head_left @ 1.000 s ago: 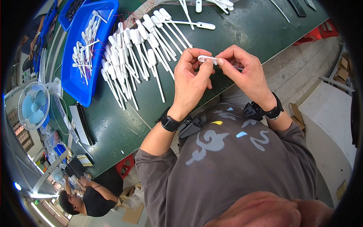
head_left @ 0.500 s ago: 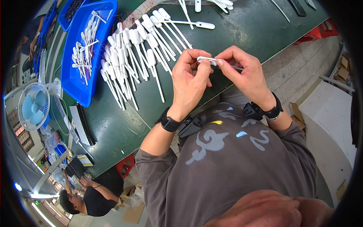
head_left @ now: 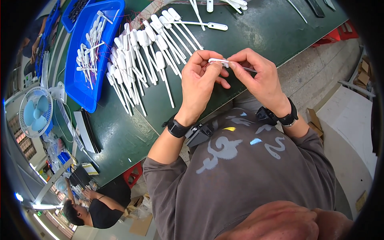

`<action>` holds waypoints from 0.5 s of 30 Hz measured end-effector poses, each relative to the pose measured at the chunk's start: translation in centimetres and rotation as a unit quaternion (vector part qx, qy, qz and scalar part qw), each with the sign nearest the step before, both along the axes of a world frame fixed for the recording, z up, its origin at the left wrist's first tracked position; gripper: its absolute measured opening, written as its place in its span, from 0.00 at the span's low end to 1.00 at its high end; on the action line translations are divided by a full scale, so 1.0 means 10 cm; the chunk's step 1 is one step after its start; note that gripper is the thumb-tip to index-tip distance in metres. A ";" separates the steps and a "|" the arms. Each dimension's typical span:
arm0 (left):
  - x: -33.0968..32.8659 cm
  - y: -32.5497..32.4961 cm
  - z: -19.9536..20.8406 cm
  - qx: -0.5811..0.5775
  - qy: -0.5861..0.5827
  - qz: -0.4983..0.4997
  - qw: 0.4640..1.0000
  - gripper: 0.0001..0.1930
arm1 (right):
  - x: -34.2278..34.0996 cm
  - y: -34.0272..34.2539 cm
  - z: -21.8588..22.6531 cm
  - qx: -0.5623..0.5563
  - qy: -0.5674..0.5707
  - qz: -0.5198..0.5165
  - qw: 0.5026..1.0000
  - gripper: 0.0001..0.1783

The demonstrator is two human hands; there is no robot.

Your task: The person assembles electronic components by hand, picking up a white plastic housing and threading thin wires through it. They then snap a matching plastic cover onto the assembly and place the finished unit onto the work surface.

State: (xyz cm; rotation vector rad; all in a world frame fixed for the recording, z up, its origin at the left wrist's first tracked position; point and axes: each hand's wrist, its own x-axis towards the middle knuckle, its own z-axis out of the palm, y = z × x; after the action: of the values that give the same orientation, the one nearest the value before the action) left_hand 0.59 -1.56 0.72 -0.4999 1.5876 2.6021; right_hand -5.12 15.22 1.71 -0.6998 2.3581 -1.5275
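Observation:
Near the table's front edge, I hold a white wand-shaped plastic piece [head_left: 218, 61] between both hands. My left hand [head_left: 198, 86] pinches its wider head between thumb and fingers. The thumb and forefinger of my right hand [head_left: 262, 76] close on it farther along, with its thin stem running under that hand. Fingers hide much of the piece. Just left of my hands, several similar white wands [head_left: 140, 60] lie in a dense pile, wide heads away from me and stems toward me. Another wand [head_left: 218, 27] lies apart, beyond my hands.
A blue bin [head_left: 69, 86] holding several white pieces and thin red wires stands to the left on the green table [head_left: 132, 138]. Beyond it are a fan [head_left: 37, 113] and a dark bar-shaped object [head_left: 89, 132]. At the lower left, a person in black [head_left: 106, 206] works. Red stools stand by the table edge.
My left hand has shifted slightly, and its lower fingers have spread out below the wand. The wand's head has tilted a little; both hands still hold it.

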 end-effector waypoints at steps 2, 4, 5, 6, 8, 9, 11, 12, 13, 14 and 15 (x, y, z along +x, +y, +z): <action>0.00 0.01 0.00 -0.008 0.003 -0.001 1.000 0.08 | -0.01 0.00 0.02 0.002 -0.004 0.003 1.000 0.05; 0.00 0.00 -0.01 -0.005 0.003 -0.002 1.000 0.08 | -0.01 0.00 0.04 0.008 -0.013 0.008 1.000 0.05; 0.00 0.00 -0.01 -0.003 0.003 -0.004 1.000 0.08 | -0.01 0.00 0.04 0.008 -0.013 0.008 1.000 0.05; 0.00 -0.01 -0.02 0.000 0.002 -0.005 1.000 0.08 | -0.01 0.01 0.03 0.003 -0.013 0.009 1.000 0.05; -0.01 -0.01 -0.02 0.006 0.004 -0.005 1.000 0.08 | -0.02 0.01 0.02 -0.008 -0.014 0.012 1.000 0.05; -0.01 0.00 -0.02 0.012 0.005 -0.005 1.000 0.08 | -0.03 0.01 0.01 -0.008 -0.014 0.012 1.000 0.05; -0.01 0.00 -0.02 0.017 0.006 -0.005 1.000 0.08 | -0.04 0.02 0.01 0.002 -0.005 0.016 1.000 0.05; -0.01 0.00 -0.01 0.022 0.002 -0.002 1.000 0.08 | -0.04 0.02 0.01 0.007 -0.001 0.018 1.000 0.05; -0.01 -0.01 -0.01 0.026 -0.002 0.000 1.000 0.08 | -0.04 0.01 0.02 0.007 -0.001 0.018 1.000 0.05; -0.01 -0.01 -0.01 0.030 -0.007 0.002 1.000 0.08 | -0.02 0.00 0.03 0.008 0.008 0.016 1.000 0.05; -0.01 0.00 -0.01 0.030 -0.007 0.002 1.000 0.08 | -0.01 -0.01 0.03 0.009 0.017 0.014 1.000 0.05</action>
State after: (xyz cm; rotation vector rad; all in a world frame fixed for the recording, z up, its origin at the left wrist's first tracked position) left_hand 0.49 -1.60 0.57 -0.5166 1.5001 2.6344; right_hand -5.26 15.11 2.04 -0.7567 2.3734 -1.4915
